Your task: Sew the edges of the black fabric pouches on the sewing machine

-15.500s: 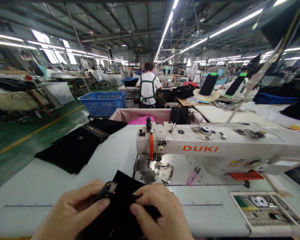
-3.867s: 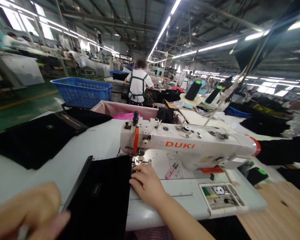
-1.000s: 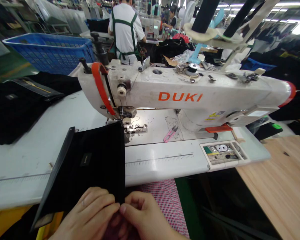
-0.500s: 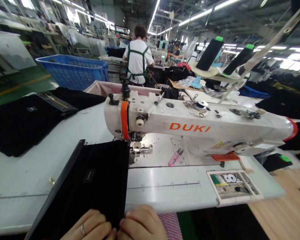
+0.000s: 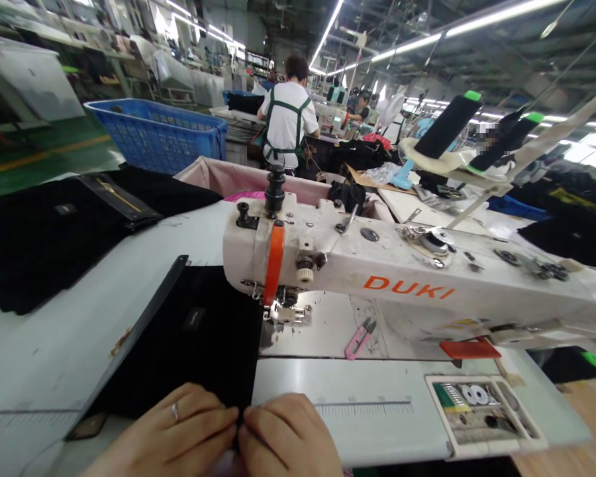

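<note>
A black fabric piece (image 5: 198, 338) with a small label and a zipper strip along its left edge lies flat on the white table, its far edge under the head of the white DUKI sewing machine (image 5: 402, 278). My left hand (image 5: 173, 437) and my right hand (image 5: 288, 440) meet at the fabric's near right corner, fingertips pinched together on its edge. The presser foot (image 5: 289, 313) sits just right of the fabric's far corner.
Pink thread snips (image 5: 358, 336) lie on the machine bed. A tray of bobbins (image 5: 479, 414) is set into the table at right. A pile of black pieces (image 5: 54, 232) lies far left, with a blue basket (image 5: 159, 132) behind. A person in a green apron (image 5: 285, 126) works ahead.
The fabric has slid forward, away from me, so its far edge now reaches under the machine head. Both hands followed onto the table, still pinching the near corner.
</note>
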The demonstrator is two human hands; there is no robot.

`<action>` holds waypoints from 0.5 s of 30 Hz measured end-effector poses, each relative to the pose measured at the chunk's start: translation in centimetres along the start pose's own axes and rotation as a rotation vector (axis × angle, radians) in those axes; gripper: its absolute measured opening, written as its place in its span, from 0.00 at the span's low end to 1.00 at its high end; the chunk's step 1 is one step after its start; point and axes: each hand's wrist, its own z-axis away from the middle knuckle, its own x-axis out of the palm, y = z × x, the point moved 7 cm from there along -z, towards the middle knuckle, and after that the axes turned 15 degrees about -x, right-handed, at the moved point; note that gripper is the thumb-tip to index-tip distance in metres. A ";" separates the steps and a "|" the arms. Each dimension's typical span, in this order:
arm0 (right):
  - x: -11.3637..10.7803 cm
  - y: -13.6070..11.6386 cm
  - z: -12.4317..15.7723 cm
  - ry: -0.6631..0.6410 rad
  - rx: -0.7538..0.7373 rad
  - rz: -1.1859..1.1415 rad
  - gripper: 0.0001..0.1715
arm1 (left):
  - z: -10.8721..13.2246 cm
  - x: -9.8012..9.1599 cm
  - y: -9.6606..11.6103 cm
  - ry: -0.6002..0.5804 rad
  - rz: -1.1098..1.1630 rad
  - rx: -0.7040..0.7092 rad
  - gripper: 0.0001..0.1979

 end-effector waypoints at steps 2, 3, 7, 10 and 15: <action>-0.4 0.6 -0.5 0.017 -0.003 0.005 0.05 | -1.2 -0.3 -0.2 -0.083 0.011 0.060 0.21; -0.7 1.0 -0.8 0.029 -0.001 0.005 0.06 | -1.9 -0.6 -0.4 -0.102 0.006 0.073 0.21; -1.0 2.2 -1.6 -0.008 0.004 -0.041 0.10 | -4.5 -1.3 -0.5 -0.096 -0.065 0.115 0.20; -0.7 3.0 -1.9 -0.071 0.033 -0.086 0.13 | -5.0 -0.8 -1.3 -0.082 -0.060 0.100 0.21; -0.8 4.6 -3.1 -0.116 0.110 -0.122 0.13 | -5.1 0.8 -4.1 -0.125 -0.007 0.011 0.21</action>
